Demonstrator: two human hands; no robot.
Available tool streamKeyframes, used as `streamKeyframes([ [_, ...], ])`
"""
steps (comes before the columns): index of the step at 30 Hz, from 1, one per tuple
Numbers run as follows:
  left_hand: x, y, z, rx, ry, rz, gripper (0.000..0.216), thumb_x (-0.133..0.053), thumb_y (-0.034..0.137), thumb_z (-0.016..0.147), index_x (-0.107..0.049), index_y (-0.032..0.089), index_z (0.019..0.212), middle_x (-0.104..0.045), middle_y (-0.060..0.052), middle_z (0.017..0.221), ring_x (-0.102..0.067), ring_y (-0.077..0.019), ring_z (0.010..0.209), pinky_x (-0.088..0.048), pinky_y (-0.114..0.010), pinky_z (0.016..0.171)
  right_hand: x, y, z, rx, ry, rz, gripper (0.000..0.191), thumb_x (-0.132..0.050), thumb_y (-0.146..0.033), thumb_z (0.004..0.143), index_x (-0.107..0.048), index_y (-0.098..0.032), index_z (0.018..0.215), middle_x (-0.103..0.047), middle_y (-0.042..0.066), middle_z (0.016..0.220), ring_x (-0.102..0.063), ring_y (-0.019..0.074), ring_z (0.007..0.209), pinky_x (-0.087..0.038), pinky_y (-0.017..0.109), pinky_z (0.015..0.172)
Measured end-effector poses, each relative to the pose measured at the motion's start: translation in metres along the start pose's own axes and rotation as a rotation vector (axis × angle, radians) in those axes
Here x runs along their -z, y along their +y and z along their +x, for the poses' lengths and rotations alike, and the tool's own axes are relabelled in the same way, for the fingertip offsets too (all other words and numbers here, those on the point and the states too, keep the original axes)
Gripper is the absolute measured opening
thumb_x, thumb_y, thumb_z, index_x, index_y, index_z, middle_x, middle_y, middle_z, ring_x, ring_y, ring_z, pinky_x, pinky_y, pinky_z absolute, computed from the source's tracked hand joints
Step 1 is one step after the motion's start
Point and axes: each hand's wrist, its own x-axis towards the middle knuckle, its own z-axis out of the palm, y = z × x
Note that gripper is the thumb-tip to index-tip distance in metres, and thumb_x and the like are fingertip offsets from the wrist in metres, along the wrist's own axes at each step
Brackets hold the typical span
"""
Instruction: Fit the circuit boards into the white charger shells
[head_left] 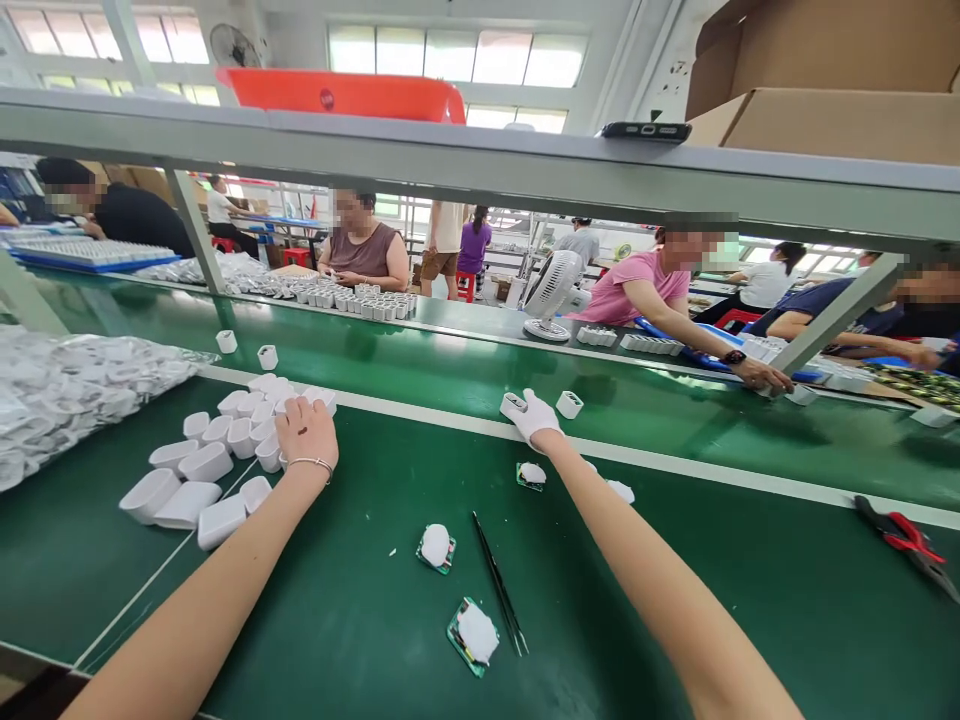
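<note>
My bare left hand [307, 437] reaches into a group of white plastic housings [206, 462], its fingers bent down over one at the far right edge of the group. The fingertips are partly hidden. My right hand [538, 420], in a white glove, grips a white housing [513, 404] at the belt's near edge; something dark shows inside it. Another housing [570, 404] stands just right of that hand. Nearer to me lie small green circuit boards with white pads: one board [531, 475] below my right hand, another [436, 547], and a third [474, 636] beside black tweezers [499, 582].
Red-handled pliers [907, 540] lie at the right. A heap of bagged white parts [75, 395] sits at the left. Two housings, one a white housing [268, 356], stand on the green belt [420, 375]. Across it, a person's hand [761, 376] reaches in near a fan [551, 295]. A shelf [480, 160] spans overhead.
</note>
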Motion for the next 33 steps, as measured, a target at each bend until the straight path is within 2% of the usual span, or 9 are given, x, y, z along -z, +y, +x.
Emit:
streamKeyframes([
  [3, 0.0, 0.001, 0.002, 0.004, -0.007, 0.016, 0.036, -0.028, 0.006, 0.083, -0.06, 0.003, 0.1, -0.056, -0.025, 0.108, -0.046, -0.0357, 0.109, -0.033, -0.044, 0.084, 0.009, 0.007, -0.028, 0.07, -0.037, -0.044, 0.05, -0.054, -0.031, 0.077, -0.052, -0.017, 0.126, -0.059, 0.015, 0.115, -0.057, 0.0279, 0.102, -0.041, 0.031, 0.076],
  [7, 0.005, 0.002, 0.001, 0.027, -0.042, 0.001, 0.033, -0.031, 0.006, 0.082, -0.062, 0.005, 0.095, -0.056, -0.023, 0.107, -0.051, -0.0329, 0.103, -0.034, -0.042, 0.085, 0.005, 0.027, -0.085, 0.177, -0.121, -0.145, 0.036, -0.057, -0.04, 0.075, -0.066, -0.023, 0.104, -0.063, 0.011, 0.101, -0.059, 0.0287, 0.093, -0.044, 0.036, 0.074],
  [12, 0.021, 0.005, -0.009, 0.017, -0.081, -0.084, 0.022, -0.043, 0.014, 0.081, -0.064, 0.008, 0.084, -0.051, -0.021, 0.117, -0.052, -0.0348, 0.102, -0.037, -0.043, 0.085, -0.023, 0.051, -0.134, 0.327, 0.033, -0.069, 0.039, -0.043, -0.017, 0.08, -0.06, -0.025, 0.114, -0.052, 0.009, 0.126, -0.051, 0.0241, 0.114, -0.042, 0.038, 0.091],
  [15, 0.027, 0.02, -0.025, -0.093, -0.147, -0.187, 0.016, -0.049, 0.022, 0.08, -0.062, 0.013, 0.076, -0.058, -0.012, 0.107, -0.056, -0.0293, 0.096, -0.041, -0.038, 0.082, -0.029, 0.05, -0.139, 0.276, 0.055, -0.033, 0.048, -0.051, -0.028, 0.079, -0.05, -0.024, 0.127, -0.049, 0.012, 0.131, -0.05, 0.0288, 0.116, -0.042, 0.043, 0.092],
  [19, 0.027, 0.043, -0.05, -0.25, -0.261, -0.337, 0.021, -0.053, 0.031, 0.08, -0.055, 0.018, 0.064, -0.063, -0.003, 0.082, -0.061, -0.0184, 0.075, -0.044, -0.028, 0.07, -0.024, 0.045, -0.131, 0.079, 0.042, -0.048, 0.067, -0.055, -0.035, 0.079, -0.033, -0.013, 0.138, -0.064, 0.016, 0.106, -0.055, 0.034, 0.105, -0.045, 0.046, 0.082],
  [24, 0.023, 0.045, -0.06, -0.265, -0.327, -0.455, 0.042, -0.063, 0.056, 0.067, -0.053, 0.017, 0.082, -0.062, -0.006, 0.083, -0.061, -0.022, 0.073, -0.045, -0.03, 0.062, -0.017, 0.054, -0.126, 0.121, -0.015, -0.026, 0.055, -0.057, -0.033, 0.077, -0.048, -0.014, 0.127, -0.065, 0.013, 0.103, -0.058, 0.0294, 0.102, -0.044, 0.042, 0.088],
  [28, 0.011, 0.037, -0.057, -0.318, -0.46, -0.712, 0.073, -0.081, 0.036, 0.048, -0.048, 0.014, 0.109, -0.063, -0.009, 0.095, -0.062, -0.0208, 0.073, -0.047, -0.029, 0.063, -0.014, 0.062, -0.126, 0.222, -0.039, -0.019, 0.049, -0.06, -0.032, 0.074, -0.055, -0.017, 0.12, -0.063, 0.011, 0.109, -0.055, 0.0283, 0.107, -0.042, 0.04, 0.092],
  [30, 0.004, 0.037, -0.056, -0.351, -0.489, -0.779, 0.067, -0.078, 0.023, 0.053, -0.049, 0.016, 0.113, -0.064, -0.005, 0.092, -0.06, -0.0163, 0.066, -0.047, -0.027, 0.064, -0.012, 0.062, -0.125, 0.212, -0.023, 0.042, 0.046, -0.057, -0.031, 0.074, -0.056, -0.016, 0.118, -0.065, 0.01, 0.104, -0.059, 0.0255, 0.102, -0.045, 0.038, 0.089],
  [33, -0.004, 0.042, -0.057, -0.378, -0.504, -0.805, 0.043, -0.071, 0.021, 0.06, -0.06, 0.017, 0.101, -0.063, 0.001, 0.074, -0.057, -0.0141, 0.06, -0.046, -0.026, 0.061, -0.009, 0.059, -0.123, 0.206, -0.015, 0.11, 0.041, -0.059, -0.034, 0.069, -0.061, -0.016, 0.106, -0.068, 0.007, 0.088, -0.064, 0.0228, 0.085, -0.049, 0.035, 0.08],
])
